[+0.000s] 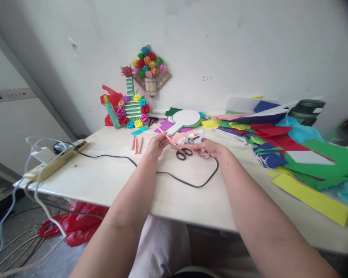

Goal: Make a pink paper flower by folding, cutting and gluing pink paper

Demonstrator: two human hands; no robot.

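My right hand [207, 147] is wrapped round a white patterned glue gun [193, 138], its nozzle pointing left. In the fingers of my left hand [159, 143] is a strip of pink paper [164, 132], close to the nozzle. Whether the nozzle touches the strip I cannot tell. Black-handled scissors [181, 154] lie on the table just below the gun, between my hands. Several rolled pink paper pieces [137, 144] lie left of my left hand. Behind the gun rests a white round paper shape with a handle [186, 119], on green and purple sheets.
A black cord [188, 184] loops across the table from the gun to a power strip [56, 160] at left. A glue bottle [112, 112] and flower-covered crafts [132, 104] stand at the back. Coloured sheets [313, 154] and a dark green-lidded container [309, 110] crowd the right.
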